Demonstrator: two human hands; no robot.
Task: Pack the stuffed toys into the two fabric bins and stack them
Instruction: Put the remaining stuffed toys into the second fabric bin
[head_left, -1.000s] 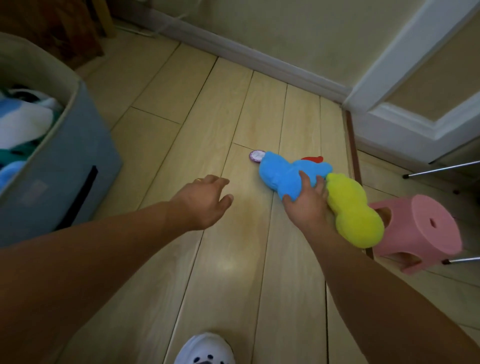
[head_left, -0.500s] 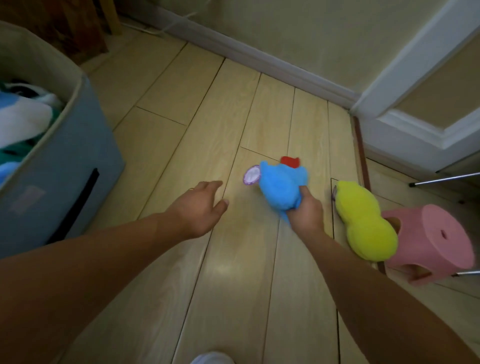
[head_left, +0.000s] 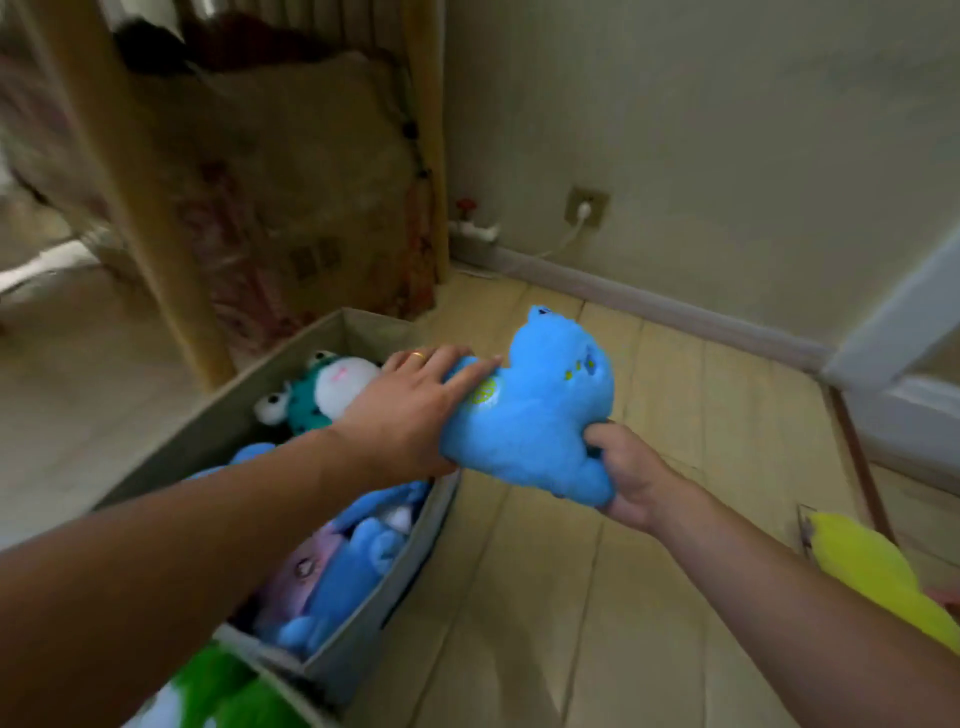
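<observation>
A bright blue stuffed toy (head_left: 535, 415) is held in the air just right of the grey fabric bin (head_left: 363, 639). My right hand (head_left: 623, 467) grips its lower end. My left hand (head_left: 410, 410) presses flat against its left side, fingers extended. The bin holds several plush toys, among them a teal frog with a white belly (head_left: 322, 389) and blue ones (head_left: 353, 561). A yellow stuffed toy (head_left: 878, 571) lies on the floor at the right edge. A green plush (head_left: 223, 691) shows at the bottom left, in what may be a second bin.
A wooden post (head_left: 140, 208) and patterned cloth (head_left: 291, 208) stand behind the bin. The wall with a socket and cable (head_left: 584, 210) and a baseboard runs across the back. A white door frame (head_left: 893, 332) is at the right. Wooden floor lies between the bin and the yellow toy.
My right hand lifted the blue toy off the floor and carried it left toward the bin. My left hand came up onto the toy. The view swung left and up.
</observation>
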